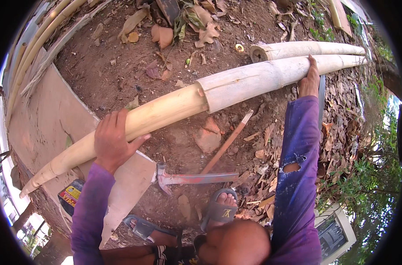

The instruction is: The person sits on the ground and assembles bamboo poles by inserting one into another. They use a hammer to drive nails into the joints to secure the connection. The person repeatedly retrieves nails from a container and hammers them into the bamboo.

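Note:
A long bamboo pole lies slantwise across the view. Its left part (165, 108) is smooth and pale yellow; its right part (249, 81) is thicker, greyish white and cracked along its length. They meet at a stepped edge, where the yellow part seems to sit inside the whitish one. My left hand (115, 141) is closed over the yellow part, thumb stretched along the near side. Toward the far right end, my right hand (310, 81) grips the whitish part from the near side, its fingers partly hidden. Below the pole lies a claw hammer (196, 178) with a worn red handle.
A second bamboo pole (293, 50) lies behind the first. Near the hammer are a wooden-handled tool (227, 145) and a brick piece (208, 134). A brown board (46, 115) and a dark box (70, 197) are left. My sandalled feet (220, 207) are close by.

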Tool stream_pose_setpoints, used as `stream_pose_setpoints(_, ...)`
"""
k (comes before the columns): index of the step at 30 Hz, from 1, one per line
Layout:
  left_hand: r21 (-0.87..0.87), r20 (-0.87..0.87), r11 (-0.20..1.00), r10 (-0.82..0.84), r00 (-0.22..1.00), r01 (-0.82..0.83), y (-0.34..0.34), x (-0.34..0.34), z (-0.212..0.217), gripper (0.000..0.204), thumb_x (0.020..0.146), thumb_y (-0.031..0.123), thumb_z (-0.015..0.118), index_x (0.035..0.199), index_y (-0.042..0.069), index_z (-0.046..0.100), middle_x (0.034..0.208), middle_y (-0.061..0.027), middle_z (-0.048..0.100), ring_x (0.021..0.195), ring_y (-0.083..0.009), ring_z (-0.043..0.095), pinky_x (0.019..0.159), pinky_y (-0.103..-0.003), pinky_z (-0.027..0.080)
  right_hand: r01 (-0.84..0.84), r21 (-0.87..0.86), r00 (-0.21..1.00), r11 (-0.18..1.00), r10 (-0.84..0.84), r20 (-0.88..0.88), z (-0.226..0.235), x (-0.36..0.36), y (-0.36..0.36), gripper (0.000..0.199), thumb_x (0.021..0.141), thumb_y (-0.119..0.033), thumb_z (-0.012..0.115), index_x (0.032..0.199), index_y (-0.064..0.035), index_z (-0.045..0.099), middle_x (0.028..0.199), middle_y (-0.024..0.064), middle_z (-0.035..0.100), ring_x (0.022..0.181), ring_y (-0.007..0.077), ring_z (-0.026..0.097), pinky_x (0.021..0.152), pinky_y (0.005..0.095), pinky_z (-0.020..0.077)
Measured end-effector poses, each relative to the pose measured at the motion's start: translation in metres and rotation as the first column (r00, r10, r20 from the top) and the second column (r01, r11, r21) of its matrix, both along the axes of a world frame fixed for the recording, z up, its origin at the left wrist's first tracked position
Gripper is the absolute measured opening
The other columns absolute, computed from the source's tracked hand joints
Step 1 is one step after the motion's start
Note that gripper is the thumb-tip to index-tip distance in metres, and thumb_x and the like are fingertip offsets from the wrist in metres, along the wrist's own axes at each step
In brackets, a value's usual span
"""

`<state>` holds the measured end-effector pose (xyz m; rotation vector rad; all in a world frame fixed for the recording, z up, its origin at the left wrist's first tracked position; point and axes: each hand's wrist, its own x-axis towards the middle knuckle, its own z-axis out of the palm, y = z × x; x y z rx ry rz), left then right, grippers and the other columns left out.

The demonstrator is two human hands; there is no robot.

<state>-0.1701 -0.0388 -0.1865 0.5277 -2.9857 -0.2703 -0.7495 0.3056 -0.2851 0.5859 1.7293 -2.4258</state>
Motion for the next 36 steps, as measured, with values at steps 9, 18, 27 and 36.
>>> stream_pose_setpoints(9, -0.034, 0.019, 0.999, -0.007, 1.0, 0.008, -0.002, -0.002, -0.001, 0.086, 0.077, 0.053, 0.093, 0.136, -0.001, 0.062, 0.115, -0.0189, 0.068, 0.103, -0.0389, 0.068, 0.091, -0.05, 0.054, 0.042, 0.025, 0.998, 0.999, -0.04, -0.046, 0.002, 0.013, -0.01, 0.066, 0.094, -0.031, 0.087, 0.142, 0.0081, 0.062, 0.131, 0.0167, 0.073, 0.111, 0.0336, 0.075, 0.101, 0.0488, 0.0609)
stream_pose_setpoints(18, 0.005, 0.038, 1.0, 0.02, 0.999, -0.02, -0.001, -0.002, 0.005, 0.082, 0.079, 0.058, 0.091, 0.131, 0.001, 0.064, 0.114, -0.0174, 0.07, 0.104, -0.0372, 0.069, 0.092, -0.049, 0.055, -0.048, -0.288, 0.998, 0.956, 0.034, -0.054, 0.019, 0.045, 0.002, 0.079, 0.107, -0.056, 0.069, 0.165, -0.0089, 0.045, 0.165, 0.0132, 0.053, 0.151, 0.0355, 0.05, 0.13, 0.0565, 0.0355)
stream_pose_setpoints(27, -0.022, 0.052, 1.0, 0.008, 0.999, -0.007, -0.002, -0.004, 0.005, 0.08, 0.08, 0.058, 0.09, 0.13, 0.001, 0.064, 0.115, -0.0172, 0.07, 0.105, -0.0377, 0.069, 0.092, -0.049, 0.055, -0.041, -0.201, 0.991, 0.979, 0.013, -0.135, 0.0, 0.039, -0.004, 0.067, 0.105, -0.042, 0.073, 0.157, -0.0049, 0.052, 0.149, 0.0128, 0.065, 0.137, 0.0332, 0.062, 0.12, 0.0501, 0.0481)
stream_pose_setpoints(36, -0.063, 0.033, 0.997, 0.037, 0.999, -0.035, 0.009, 0.001, 0.003, 0.082, 0.084, 0.062, 0.086, 0.133, 0.001, 0.063, 0.114, -0.0165, 0.067, 0.105, -0.0364, 0.066, 0.093, -0.049, 0.053, 0.225, 0.5, 0.965, 0.836, -0.121, -0.232, 0.064, 0.094, -0.018, 0.073, 0.109, -0.036, 0.07, 0.153, 0.0168, 0.045, 0.148, 0.0365, 0.056, 0.14, 0.0383, 0.061, 0.117, 0.0482, 0.0513)
